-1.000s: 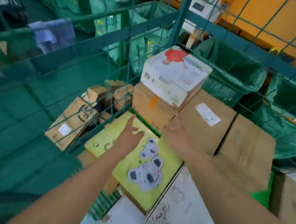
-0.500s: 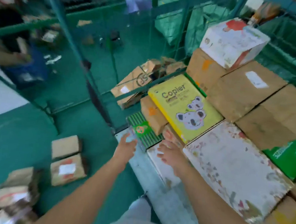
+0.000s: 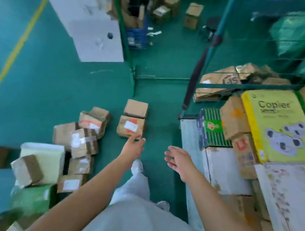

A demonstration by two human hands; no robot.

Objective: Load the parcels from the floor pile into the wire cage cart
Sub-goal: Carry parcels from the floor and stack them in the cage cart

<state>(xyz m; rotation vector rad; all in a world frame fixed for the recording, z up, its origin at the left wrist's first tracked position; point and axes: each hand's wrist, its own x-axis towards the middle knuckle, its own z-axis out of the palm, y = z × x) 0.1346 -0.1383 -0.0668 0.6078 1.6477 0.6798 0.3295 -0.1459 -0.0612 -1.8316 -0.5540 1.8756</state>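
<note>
Your left hand [image 3: 132,148] and right hand [image 3: 178,159] both reach out over the green floor [image 3: 48,86], fingers loosely spread and holding nothing; the parcels [image 3: 82,142] lie heaped on the floor to your left, one small labelled box [image 3: 131,126] just beyond your left fingertips; the wire cage cart [image 3: 199,82] stands to your right, already stacked with boxes, a yellow copier-paper box [image 3: 277,125] among them.
</note>
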